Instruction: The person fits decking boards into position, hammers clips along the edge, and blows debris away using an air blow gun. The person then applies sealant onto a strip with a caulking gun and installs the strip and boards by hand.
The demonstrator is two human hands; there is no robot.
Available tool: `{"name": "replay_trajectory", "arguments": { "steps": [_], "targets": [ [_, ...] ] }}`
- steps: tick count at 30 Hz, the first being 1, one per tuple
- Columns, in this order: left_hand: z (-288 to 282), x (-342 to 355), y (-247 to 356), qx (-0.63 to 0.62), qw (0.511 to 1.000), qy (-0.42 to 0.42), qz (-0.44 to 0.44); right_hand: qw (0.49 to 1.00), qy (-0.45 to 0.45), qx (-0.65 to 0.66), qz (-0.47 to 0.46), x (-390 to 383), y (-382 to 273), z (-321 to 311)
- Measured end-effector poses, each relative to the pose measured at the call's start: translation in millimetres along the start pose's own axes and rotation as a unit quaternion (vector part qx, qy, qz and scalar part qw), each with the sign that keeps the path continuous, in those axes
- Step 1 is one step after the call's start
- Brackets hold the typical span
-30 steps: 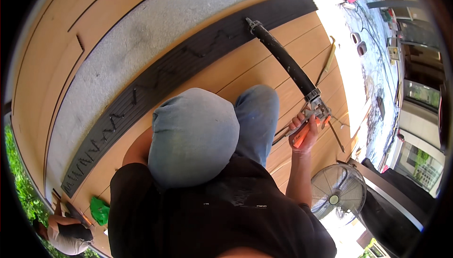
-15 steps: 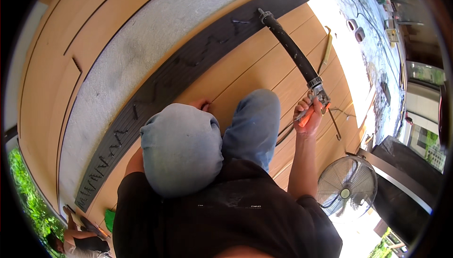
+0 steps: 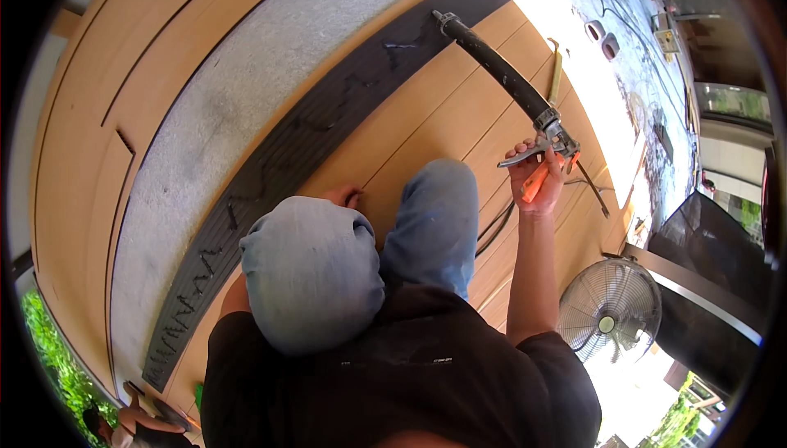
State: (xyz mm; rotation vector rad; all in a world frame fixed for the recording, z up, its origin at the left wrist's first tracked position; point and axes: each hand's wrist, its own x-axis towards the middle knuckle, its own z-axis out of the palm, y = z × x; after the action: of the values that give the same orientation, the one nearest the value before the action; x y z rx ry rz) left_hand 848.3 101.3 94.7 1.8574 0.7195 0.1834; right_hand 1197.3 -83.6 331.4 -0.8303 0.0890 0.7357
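My right hand [image 3: 537, 177] is closed round the orange handle of a caulking gun [image 3: 496, 71], fingers at its grey trigger. The gun has a long black barrel and a rod at the back. Its nozzle is over the far end of a dark, ribbed plank [image 3: 283, 145], lying face down; whether it touches cannot be told. Black adhesive [image 3: 193, 284] runs in zigzags along the plank, thicker at the near left end. My left hand [image 3: 348, 195] rests by the tan boards beside my knee; the knee hides most of it, so its grip is unclear.
Tan boards [image 3: 426, 136] lie under my knees; more boards [image 3: 82, 145] line the left beyond a grey concrete strip [image 3: 213, 87]. A yellow-handled bar [image 3: 556, 71] lies right of the gun. A round fan [image 3: 608, 321] stands at lower right. Another person [image 3: 135, 423] is at lower left.
The gun's trigger now stands further from the orange handle, and my fingers have loosened on it. The rod reaches further back. The whole view has shifted slightly; my left hand stays by the knee.
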Motion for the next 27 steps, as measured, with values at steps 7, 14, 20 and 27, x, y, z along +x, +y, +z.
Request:
{"name": "replay_trajectory", "arguments": {
  "steps": [7, 14, 20, 27],
  "targets": [
    [-5, -1, -3, -0.014, 1.000, 0.022, 0.012, 0.999, 0.030, -0.006, -0.011, -5, -5, -15],
    [-10, -6, -11, -0.025, 0.999, -0.026, 0.020, 0.999, 0.030, 0.026, -0.019, 25, -6, -24],
    [-7, -1, -14, -0.011, 0.999, -0.032, 0.017, 0.998, 0.052, -0.018, -0.026, 92, -15, 6],
    [-3, 2, -23, 0.009, 1.000, -0.024, 0.011, 0.995, 0.100, -0.010, -0.014, 104, -34, -8]
  ]
}}
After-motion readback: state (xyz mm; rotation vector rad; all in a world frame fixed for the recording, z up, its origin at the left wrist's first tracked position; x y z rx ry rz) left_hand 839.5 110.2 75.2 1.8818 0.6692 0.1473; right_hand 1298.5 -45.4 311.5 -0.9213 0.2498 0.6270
